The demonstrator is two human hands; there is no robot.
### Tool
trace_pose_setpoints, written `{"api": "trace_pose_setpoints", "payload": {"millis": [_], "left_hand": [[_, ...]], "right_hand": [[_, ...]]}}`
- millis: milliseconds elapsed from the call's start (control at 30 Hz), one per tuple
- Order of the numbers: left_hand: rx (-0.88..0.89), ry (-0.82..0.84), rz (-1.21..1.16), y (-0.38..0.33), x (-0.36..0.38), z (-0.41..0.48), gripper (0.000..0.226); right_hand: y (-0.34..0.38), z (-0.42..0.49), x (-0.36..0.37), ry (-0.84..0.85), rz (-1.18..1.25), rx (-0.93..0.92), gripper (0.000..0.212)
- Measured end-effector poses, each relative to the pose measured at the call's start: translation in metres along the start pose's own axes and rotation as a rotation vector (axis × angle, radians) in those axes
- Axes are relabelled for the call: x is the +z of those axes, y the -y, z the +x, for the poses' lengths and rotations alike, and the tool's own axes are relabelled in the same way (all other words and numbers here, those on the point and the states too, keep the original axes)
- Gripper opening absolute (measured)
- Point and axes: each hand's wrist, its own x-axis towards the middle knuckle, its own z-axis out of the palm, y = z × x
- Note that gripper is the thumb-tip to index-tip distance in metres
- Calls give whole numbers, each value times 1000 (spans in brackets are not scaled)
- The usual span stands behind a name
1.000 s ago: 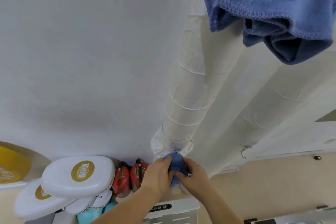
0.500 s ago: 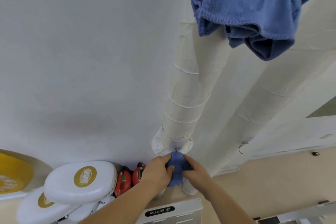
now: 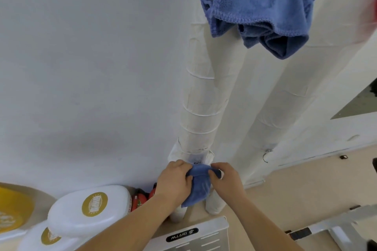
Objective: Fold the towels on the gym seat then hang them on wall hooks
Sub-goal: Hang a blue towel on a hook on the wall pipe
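Blue terry cloth, the small towel (image 3: 197, 186), is pinched between my two hands at the base of the white wrapped pipe (image 3: 201, 112). My left hand (image 3: 175, 182) closes its fingers over the top left edge; my right hand (image 3: 225, 179) grips the top right edge. A second blue towel (image 3: 259, 4) hangs bunched high on the wall (image 3: 91, 67). White pads (image 3: 89, 210) lie stacked at lower left.

Blue towel (image 3: 263, 4); white wall (image 3: 91, 67); white pads (image 3: 89, 208), gold emblems; yellow disc (image 3: 12, 208).
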Motion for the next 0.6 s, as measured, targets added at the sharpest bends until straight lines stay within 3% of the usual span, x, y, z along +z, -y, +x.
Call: {"api": "trace_pose_setpoints", "payload": {"millis": [100, 267, 400, 467, 533, 600], "left_hand": [[7, 19, 61, 5, 4, 4, 28], [-58, 190, 163, 11, 12, 5, 27], [-159, 224, -235, 0, 10, -8, 32], [-158, 296, -306, -13, 11, -18, 29], [-28, 360, -157, -10, 17, -29, 48], [-55, 315, -92, -6, 24, -31, 68]], "right_hand": [[1, -2, 0, 6, -22, -6, 20], [6, -10, 15, 146, -173, -93, 30], [3, -18, 26, 154, -76, -8, 40], [-4, -20, 30, 175, 19, 41, 51], [-7, -22, 30, 211, 81, 80, 59], [-10, -20, 30, 236, 110, 115, 61]]}}
